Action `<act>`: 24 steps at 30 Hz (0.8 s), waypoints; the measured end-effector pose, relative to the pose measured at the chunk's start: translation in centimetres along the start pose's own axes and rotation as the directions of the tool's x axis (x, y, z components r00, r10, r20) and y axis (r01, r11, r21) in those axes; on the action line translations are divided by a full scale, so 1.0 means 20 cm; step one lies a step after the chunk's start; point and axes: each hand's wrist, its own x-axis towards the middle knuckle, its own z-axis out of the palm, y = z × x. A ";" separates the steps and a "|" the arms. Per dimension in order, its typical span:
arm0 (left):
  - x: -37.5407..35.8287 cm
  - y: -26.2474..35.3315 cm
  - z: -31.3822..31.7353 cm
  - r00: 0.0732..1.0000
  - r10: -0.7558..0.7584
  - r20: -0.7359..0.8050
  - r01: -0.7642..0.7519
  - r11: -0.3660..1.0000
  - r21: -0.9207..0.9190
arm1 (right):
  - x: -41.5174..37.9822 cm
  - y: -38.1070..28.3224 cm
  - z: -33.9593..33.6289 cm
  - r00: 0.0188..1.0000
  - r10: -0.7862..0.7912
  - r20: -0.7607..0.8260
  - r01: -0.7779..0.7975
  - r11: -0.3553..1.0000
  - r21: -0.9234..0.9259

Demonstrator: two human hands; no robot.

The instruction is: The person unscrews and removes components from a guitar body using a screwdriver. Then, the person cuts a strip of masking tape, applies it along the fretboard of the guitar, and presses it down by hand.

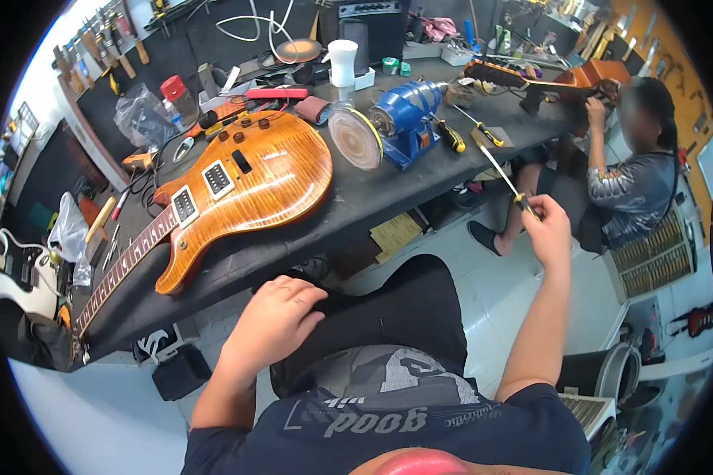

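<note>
My right hand (548, 226) is closed around the black and yellow handle of a long screwdriver (502, 169), its shaft slanting up and left toward the bench edge. Over my lap, my left hand (284, 315) holds nothing; its fingers are loosely bent and the thumb stands apart. An amber flame-top electric guitar (273, 170) lies face up on the dark bench, neck toward the lower left. Beside its body is a blue bench motor (408, 111) with a round buffing disc (355, 138). Two more screwdrivers, a thicker one (451, 136) and a thinner one (487, 133), lie right of the motor.
At the right, a seated person (634, 174) handles another guitar (590, 77) on the bench (309, 249). A white bottle (342, 63), a red-lidded jar (178, 91) and a plastic bag (142, 115) stand along the back. A black bin (610, 372) is on the floor at right.
</note>
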 end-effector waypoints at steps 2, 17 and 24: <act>0.01 0.04 0.01 0.992 0.021 0.123 -0.022 1.000 0.005 | 0.14 0.01 0.16 0.995 -0.043 -0.089 0.040 0.999 -0.037; -0.22 -0.10 0.14 0.959 -0.254 -0.128 0.254 0.967 -0.018 | 0.51 -0.13 0.76 0.669 -0.500 -0.550 0.513 0.846 -0.146; -0.19 -0.30 0.12 0.824 -0.073 -0.562 0.281 0.914 0.293 | -0.28 -0.42 1.01 0.648 -0.747 -0.145 0.752 0.598 0.277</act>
